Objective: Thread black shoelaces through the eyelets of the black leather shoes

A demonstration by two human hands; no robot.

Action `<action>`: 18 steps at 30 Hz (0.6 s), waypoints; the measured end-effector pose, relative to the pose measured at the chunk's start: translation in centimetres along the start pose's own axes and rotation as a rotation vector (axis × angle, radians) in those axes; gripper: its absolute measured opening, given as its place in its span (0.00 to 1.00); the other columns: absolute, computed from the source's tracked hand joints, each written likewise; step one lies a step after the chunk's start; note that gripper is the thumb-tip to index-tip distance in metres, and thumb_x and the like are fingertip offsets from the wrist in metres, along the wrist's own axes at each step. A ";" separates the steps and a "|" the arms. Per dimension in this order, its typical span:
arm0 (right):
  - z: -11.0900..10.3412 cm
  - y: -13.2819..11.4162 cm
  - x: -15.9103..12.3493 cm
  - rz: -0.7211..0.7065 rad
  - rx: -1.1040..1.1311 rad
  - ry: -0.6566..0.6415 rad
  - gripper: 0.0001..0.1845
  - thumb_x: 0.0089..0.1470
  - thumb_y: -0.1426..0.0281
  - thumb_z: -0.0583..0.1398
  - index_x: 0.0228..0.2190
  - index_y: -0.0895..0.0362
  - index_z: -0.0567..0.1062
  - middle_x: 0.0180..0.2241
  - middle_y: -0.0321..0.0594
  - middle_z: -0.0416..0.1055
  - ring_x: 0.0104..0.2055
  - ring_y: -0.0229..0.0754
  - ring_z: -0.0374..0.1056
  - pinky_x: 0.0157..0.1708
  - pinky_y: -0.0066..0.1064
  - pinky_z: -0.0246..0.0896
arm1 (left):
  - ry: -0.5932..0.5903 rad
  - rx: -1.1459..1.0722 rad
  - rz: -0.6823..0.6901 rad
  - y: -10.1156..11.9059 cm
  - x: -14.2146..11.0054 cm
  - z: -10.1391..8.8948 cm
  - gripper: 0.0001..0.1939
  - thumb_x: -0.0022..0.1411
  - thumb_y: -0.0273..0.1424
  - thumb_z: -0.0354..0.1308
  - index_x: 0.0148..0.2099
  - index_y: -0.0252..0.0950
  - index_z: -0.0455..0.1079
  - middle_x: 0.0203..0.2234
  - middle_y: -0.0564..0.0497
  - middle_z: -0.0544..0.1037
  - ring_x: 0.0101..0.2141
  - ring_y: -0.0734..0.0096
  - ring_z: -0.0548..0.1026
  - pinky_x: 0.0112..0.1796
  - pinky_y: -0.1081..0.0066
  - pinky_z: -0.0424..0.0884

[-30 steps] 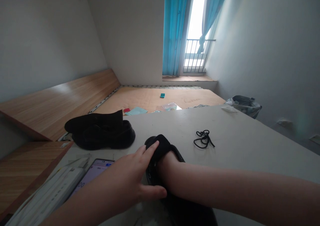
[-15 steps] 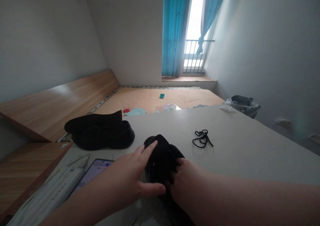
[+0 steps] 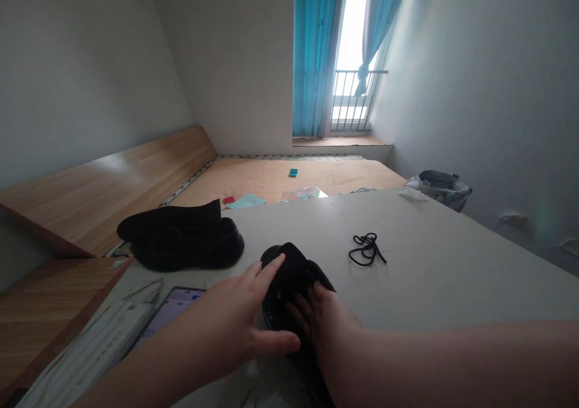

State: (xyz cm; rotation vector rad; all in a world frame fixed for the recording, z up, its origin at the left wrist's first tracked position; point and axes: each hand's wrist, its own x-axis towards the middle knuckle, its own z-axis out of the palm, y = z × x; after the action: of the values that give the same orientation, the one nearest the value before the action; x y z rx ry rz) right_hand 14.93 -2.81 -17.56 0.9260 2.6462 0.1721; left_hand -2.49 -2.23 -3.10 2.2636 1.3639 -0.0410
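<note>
A black shoe (image 3: 289, 260) lies on the white table in front of me, its near end running down past the bottom edge of the view. My left hand (image 3: 251, 311) holds it from the left, index finger along the raised tongue and thumb across the near side. On the shoe's right side, my right hand (image 3: 323, 320) reaches in with stretched fingers pressed against the dark upper; their tips are hard to see. A second black shoe (image 3: 181, 248) rests at the left, with a dark flap-like piece on top. To the right lies a loose black shoelace (image 3: 368, 251).
A phone (image 3: 174, 308) and a white power strip (image 3: 104, 335) with cables lie at the left of the white table (image 3: 452, 263). Beyond it is a bed (image 3: 262, 176) with small items. A lined bin (image 3: 443, 188) stands at the far right.
My right hand has shifted slightly and its fingers have straightened, reaching further left over the shoe. My left hand and the other things have stayed in place.
</note>
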 end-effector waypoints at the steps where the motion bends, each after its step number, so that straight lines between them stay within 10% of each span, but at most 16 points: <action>1: 0.2 0.0 0.3 0.024 -0.007 -0.052 0.47 0.45 0.54 0.65 0.62 0.63 0.64 0.62 0.59 0.62 0.62 0.68 0.58 0.64 0.62 0.47 | 0.004 -0.003 0.007 0.0 0.0 0.0 0.51 0.54 0.49 0.62 0.72 0.40 0.43 0.68 0.39 0.54 0.65 0.45 0.56 0.60 0.50 0.57; 5: 0.8 0.5 0.5 0.003 0.018 -0.085 0.47 0.45 0.49 0.63 0.62 0.56 0.64 0.65 0.48 0.57 0.67 0.64 0.51 0.67 0.56 0.42 | 0.021 -0.019 0.038 0.0 -0.3 -0.1 0.49 0.55 0.48 0.62 0.72 0.41 0.44 0.67 0.40 0.57 0.63 0.45 0.60 0.58 0.51 0.61; 11: 0.9 0.8 -1.2 -0.019 0.188 0.158 0.48 0.48 0.51 0.61 0.63 0.66 0.60 0.65 0.60 0.55 0.66 0.65 0.51 0.63 0.59 0.52 | 0.018 -0.022 0.031 0.0 -0.2 -0.1 0.50 0.55 0.48 0.62 0.72 0.39 0.43 0.66 0.38 0.58 0.62 0.44 0.61 0.58 0.50 0.60; 18: 1.2 -0.2 -0.3 0.076 0.157 0.099 0.41 0.54 0.52 0.57 0.60 0.68 0.65 0.64 0.61 0.58 0.66 0.66 0.52 0.63 0.62 0.50 | -0.009 -0.014 -0.005 0.3 -0.1 -0.3 0.51 0.55 0.48 0.62 0.72 0.39 0.42 0.67 0.38 0.56 0.63 0.42 0.59 0.59 0.48 0.59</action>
State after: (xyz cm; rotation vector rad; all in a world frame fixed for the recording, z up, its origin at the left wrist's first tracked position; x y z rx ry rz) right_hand 15.51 -3.15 -18.66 1.0954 2.7485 0.0281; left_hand -2.38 -2.28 -2.74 2.2459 1.3607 -0.0428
